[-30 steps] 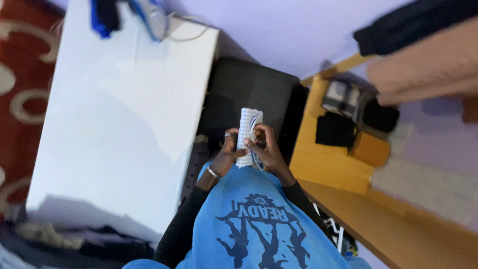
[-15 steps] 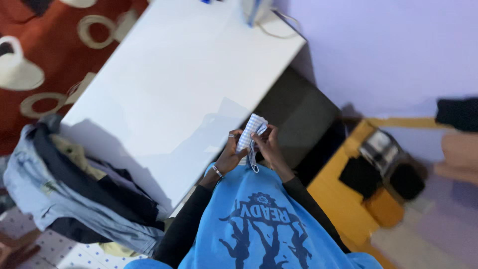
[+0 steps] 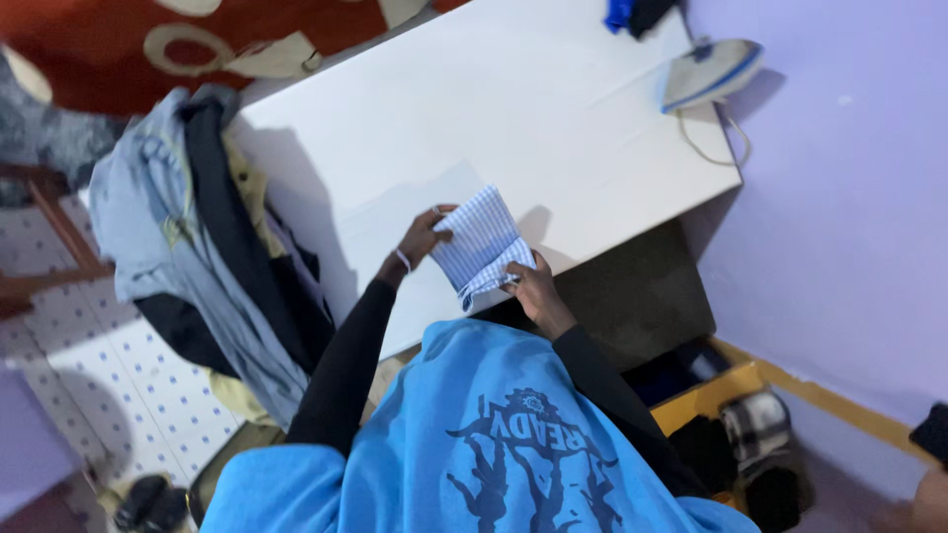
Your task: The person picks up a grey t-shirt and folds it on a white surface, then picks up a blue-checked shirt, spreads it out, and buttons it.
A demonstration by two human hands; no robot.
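I hold a folded blue-and-white striped cloth (image 3: 481, 245) with both hands over the near edge of a white table (image 3: 513, 109). My left hand (image 3: 420, 240) grips its left side, a band on that wrist. My right hand (image 3: 531, 286) pinches its lower right corner. My black sleeves and blue printed top fill the bottom of the view.
A heap of grey, black and yellow clothes (image 3: 202, 227) hangs off the table's left end. An iron (image 3: 709, 71) with its cord rests at the far right corner by the lilac wall. Blue fabric (image 3: 632, 14) lies behind it. A yellow shelf with dark items (image 3: 736, 419) stands at lower right.
The view has swung, bringing the white table and clothes heap more into sight. The cloth has come down from in front of my chest to the table's edge, still in both hands.
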